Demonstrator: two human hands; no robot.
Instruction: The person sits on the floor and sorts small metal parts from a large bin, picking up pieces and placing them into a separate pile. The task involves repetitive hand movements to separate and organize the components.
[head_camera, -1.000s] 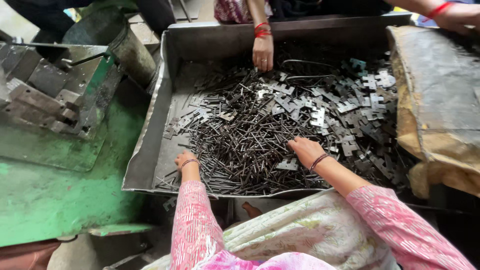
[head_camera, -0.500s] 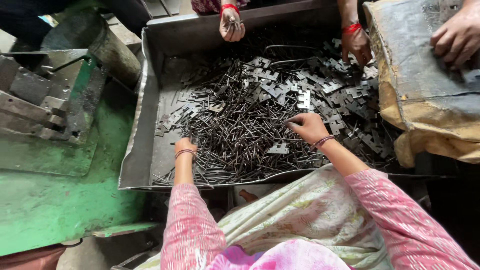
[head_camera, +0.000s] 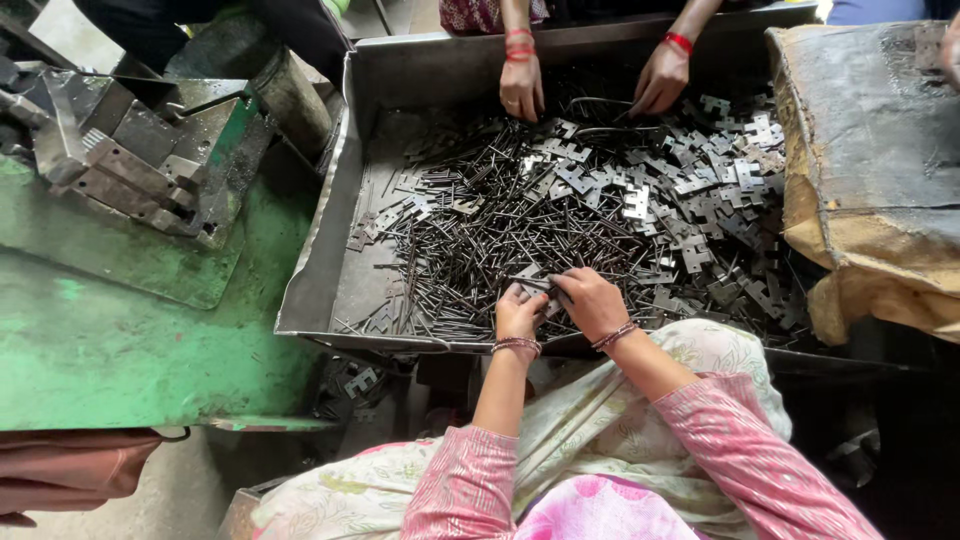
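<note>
In the metal tray (head_camera: 330, 270), dark pins and plates (head_camera: 560, 210), both hands, left (head_camera: 518, 315), right (head_camera: 592, 303), pinching one small plate (head_camera: 535, 287)

sleeves (head_camera: 740, 450): pink, dotted | cloth (head_camera: 600, 420): cream, floral | tray (head_camera: 440, 70): grey | pins (head_camera: 500, 250): dark grey | machine (head_camera: 110, 320): green | co-worker's bangles (head_camera: 518, 45): red

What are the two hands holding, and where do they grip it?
Left hand and right hand pinch a small metal piece together; the exact grip cannot be told.

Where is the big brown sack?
In the head view the brown sack lies at the right edge, draped over the right end of the metal tray full of pins and small plates.
</note>
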